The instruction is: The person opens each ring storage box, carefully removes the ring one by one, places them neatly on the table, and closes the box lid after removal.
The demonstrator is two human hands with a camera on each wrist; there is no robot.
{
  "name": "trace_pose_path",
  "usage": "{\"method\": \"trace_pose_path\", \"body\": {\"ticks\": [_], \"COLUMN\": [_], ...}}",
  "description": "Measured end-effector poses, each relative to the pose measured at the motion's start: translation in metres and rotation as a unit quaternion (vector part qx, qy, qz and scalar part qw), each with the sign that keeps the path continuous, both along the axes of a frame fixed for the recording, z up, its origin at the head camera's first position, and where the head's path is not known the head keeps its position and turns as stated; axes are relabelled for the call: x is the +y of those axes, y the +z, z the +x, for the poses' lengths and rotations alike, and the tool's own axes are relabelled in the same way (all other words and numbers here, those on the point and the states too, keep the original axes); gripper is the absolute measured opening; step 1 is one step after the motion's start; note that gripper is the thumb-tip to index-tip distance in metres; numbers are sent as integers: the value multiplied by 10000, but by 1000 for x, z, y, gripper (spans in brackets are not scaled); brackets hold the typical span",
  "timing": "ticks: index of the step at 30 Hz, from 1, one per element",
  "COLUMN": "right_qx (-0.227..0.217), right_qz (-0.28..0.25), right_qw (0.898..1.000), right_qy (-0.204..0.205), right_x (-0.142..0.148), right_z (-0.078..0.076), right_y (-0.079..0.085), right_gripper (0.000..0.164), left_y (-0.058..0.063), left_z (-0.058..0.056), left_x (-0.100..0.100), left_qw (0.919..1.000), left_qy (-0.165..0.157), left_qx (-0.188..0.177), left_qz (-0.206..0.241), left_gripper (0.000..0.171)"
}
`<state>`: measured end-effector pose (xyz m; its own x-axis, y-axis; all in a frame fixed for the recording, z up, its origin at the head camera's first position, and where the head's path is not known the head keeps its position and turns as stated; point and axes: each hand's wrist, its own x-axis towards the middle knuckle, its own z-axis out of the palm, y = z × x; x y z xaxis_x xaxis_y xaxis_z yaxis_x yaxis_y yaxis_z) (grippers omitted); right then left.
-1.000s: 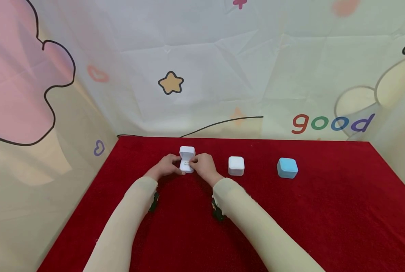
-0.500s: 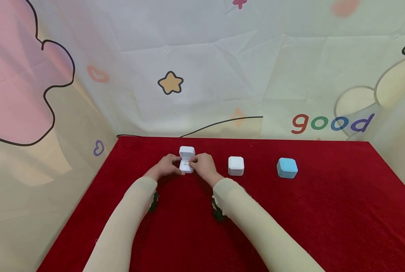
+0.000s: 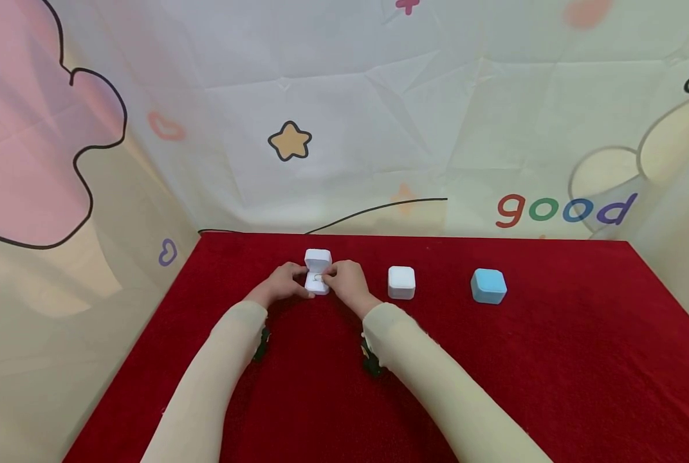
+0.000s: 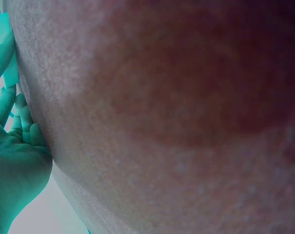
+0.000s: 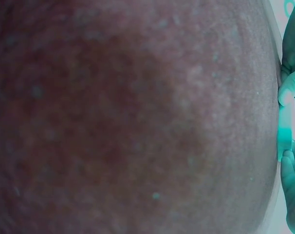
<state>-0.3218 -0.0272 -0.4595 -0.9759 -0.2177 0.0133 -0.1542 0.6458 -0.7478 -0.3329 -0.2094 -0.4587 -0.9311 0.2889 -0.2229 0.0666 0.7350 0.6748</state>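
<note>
On a red counter [image 3: 309,399], a person's left hand [image 3: 277,285] and right hand [image 3: 349,285] work at 11 o'clock, left fingers gripping an already open white box [image 3: 318,288]. At 3 o'clock from it sit a blue box [image 3: 489,286] and, nearer, a second white box [image 3: 401,283], both closed. Right fingers pinch an apparent ring [image 3: 318,278] inside, its handling seemingly unfinished.

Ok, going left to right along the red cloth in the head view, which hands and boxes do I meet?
Left hand, open white box, right hand, closed white box, light blue box.
</note>
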Motion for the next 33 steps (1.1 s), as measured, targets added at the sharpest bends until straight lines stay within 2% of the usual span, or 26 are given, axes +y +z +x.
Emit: {"method": "trace_pose_path", "body": {"ticks": [15, 33], "right_qx": [5, -60], "right_qz": [-106, -277], "right_qw": [9999, 9996], "right_qy": [-1, -57], "right_x": [2, 4], "right_z": [1, 2], "right_y": [-1, -1], "right_gripper": [18, 19], "left_y": [-3, -1], "left_z": [-2, -1], "left_x": [0, 0], "left_qw": [10000, 10000], "left_qy": [-42, -3], "left_qx": [65, 11], "left_qz": [-58, -5], "left_gripper": [66, 67]}}
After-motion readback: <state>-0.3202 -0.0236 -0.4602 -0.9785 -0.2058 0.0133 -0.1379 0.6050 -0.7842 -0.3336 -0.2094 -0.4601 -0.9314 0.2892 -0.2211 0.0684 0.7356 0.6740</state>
